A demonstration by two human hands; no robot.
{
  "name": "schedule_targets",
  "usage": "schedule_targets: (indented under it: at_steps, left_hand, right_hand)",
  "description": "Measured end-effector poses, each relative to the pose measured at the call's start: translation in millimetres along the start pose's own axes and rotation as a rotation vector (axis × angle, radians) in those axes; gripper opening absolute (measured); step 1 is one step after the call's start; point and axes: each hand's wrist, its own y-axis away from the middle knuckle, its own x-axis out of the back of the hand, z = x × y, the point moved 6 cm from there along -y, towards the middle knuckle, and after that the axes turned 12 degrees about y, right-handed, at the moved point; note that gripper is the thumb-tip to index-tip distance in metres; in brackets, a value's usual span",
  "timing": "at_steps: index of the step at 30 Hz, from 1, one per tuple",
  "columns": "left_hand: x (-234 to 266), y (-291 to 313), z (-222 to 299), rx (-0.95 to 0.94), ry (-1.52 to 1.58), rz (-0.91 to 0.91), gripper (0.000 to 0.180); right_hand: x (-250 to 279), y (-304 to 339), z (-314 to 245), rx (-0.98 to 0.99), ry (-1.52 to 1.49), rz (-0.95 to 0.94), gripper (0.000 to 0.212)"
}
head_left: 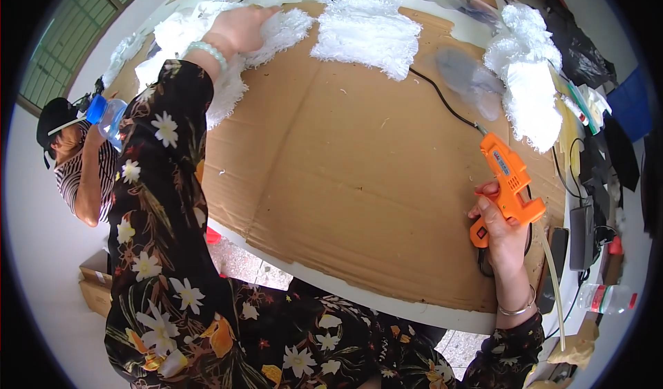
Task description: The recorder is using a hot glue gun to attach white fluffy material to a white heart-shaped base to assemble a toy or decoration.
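Note:
My right hand (pixel 498 226) is wrapped round the handle of an orange hot glue gun (pixel 507 164). The gun's metal nozzle points up and away, and a pale glue stick (pixel 554 285) trails from its back end. At the far left, my left hand (pixel 238 30) reaches onto a pile of white fluffy, frayed-edged fabric (pixel 286 36). One finger stretches out to the right over it; the other fingers are mostly hidden behind the hand. A similar white fluffy piece (pixel 369 40) lies at the far middle, and another white fluffy bundle (pixel 528 92) at the right.
Brown cardboard (pixel 359 182) covers the table. A black cable (pixel 442 95) runs across it near the gun's nozzle. On the right lie a plastic bottle (pixel 604 298) and black boxes. A person (pixel 83 161) at the left holds a blue-capped bottle (pixel 107 118).

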Motion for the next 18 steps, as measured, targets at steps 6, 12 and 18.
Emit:
schedule_targets:
  at_steps: [6,12,18]
  left_hand:
    - [-12.2,-4.2,6.9,-0.027,-0.191,0.032,0.058]
    - [-5.3,-6.5,0.8,0.011,-0.204,0.026,0.060]
    - [17.8,12.9,22.1,-0.255,-0.128,0.181,0.061]
  right_hand:
    - [15.8,8.2,-7.1,0.000,-0.027,-0.031,0.019]
    - [20.2,5.5,-8.0,-0.003,0.018,-0.090,0.019]
    - [16.9,14.3,-16.0,0.015,0.027,-0.069,0.019]
